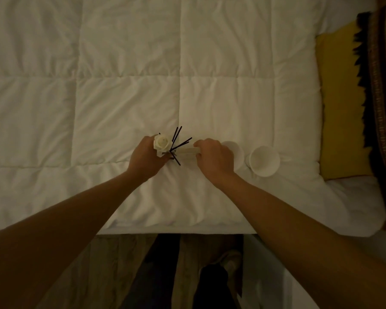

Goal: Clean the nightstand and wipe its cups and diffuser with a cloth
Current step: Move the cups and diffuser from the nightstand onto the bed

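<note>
On the white quilted bed (129, 97), my left hand (146, 159) grips the reed diffuser (173, 150), whose dark sticks (179, 142) and white rose (162, 142) rise above my fingers. My right hand (214, 158) is curled around a pale object (188, 151) just right of the diffuser; what it is I cannot tell. Two white cups lie on the quilt to the right: one cup (235, 152) partly hidden behind my right hand, the other cup (264, 160) on its side with its opening facing me. The nightstand is out of view.
A yellow pillow (341, 108) and a dark patterned fringed blanket (381, 97) lie at the bed's right end. The bed's near edge (176, 230) runs across the lower frame, with wooden floor (112, 270) and my shoe (227, 262) below it.
</note>
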